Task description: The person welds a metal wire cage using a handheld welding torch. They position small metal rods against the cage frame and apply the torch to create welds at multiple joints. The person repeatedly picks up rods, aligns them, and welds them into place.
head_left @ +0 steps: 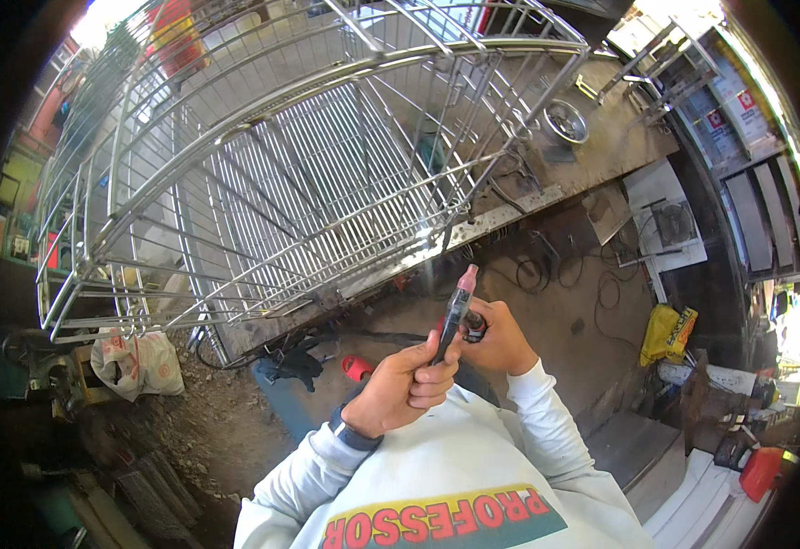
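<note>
A TIG welding torch with a black body and a pink nozzle is in front of my chest, its nozzle pointing up and away from me. My left hand is closed round the torch's long rear part, thumb lying along it. On the other side, my right hand curls its fingers at the torch's side, where a dark round end shows; its palm side is hidden. Beyond the nozzle, apart from it, a large welded metal wire cage rests on the workbench.
A round metal dish lies on the bench's right. Dark cables loop over the floor beneath. A dark glove and a red object are left of my hands. A white sack stands at left, a yellow bag at right.
</note>
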### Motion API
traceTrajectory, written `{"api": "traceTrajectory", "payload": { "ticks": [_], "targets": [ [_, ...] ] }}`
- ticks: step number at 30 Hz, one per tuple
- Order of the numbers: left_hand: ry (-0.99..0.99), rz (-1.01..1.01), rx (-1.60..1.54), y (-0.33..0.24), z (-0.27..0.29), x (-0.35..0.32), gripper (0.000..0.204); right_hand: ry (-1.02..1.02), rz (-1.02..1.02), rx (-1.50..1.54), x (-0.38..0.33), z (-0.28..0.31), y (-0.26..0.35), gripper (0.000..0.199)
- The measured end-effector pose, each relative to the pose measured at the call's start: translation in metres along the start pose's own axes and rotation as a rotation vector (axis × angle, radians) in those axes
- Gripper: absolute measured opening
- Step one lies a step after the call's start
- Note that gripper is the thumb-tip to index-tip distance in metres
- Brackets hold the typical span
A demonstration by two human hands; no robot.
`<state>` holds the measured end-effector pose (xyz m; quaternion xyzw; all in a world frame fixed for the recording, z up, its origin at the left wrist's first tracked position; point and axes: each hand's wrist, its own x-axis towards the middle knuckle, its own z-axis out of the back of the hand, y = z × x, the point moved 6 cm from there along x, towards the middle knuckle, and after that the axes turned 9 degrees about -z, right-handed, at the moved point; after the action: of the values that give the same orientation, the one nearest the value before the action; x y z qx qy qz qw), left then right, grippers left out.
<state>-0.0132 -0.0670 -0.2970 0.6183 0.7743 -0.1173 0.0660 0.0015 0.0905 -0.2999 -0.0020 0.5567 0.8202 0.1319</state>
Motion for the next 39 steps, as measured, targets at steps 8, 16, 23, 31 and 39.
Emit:
{"api": "traceTrajectory", "payload": {
  "ticks": [8,16,23,31,39],
  "targets": [
    [-0.052,-0.058,0.635,-0.011,-0.008,0.015,0.037,0.231,-0.194,0.156,-0.016,0.0,-0.04,0.032],
    [-0.211,-0.338,0.775,-0.005,0.002,0.041,0.03,0.035,-0.395,0.601,-0.065,0.035,-0.036,0.037],
    [-0.104,-0.36,0.917,0.003,0.017,0.043,0.025,0.101,-0.659,0.655,-0.072,0.021,0.009,0.03],
    [0.144,-0.499,1.231,0.006,0.032,0.054,0.041,0.309,-0.536,0.931,-0.086,0.047,0.048,0.038],
    [-0.137,-0.649,1.621,-0.005,-0.04,0.069,0.06,-0.217,-0.204,0.533,-0.079,0.003,-0.068,0.056]
  ]
}}
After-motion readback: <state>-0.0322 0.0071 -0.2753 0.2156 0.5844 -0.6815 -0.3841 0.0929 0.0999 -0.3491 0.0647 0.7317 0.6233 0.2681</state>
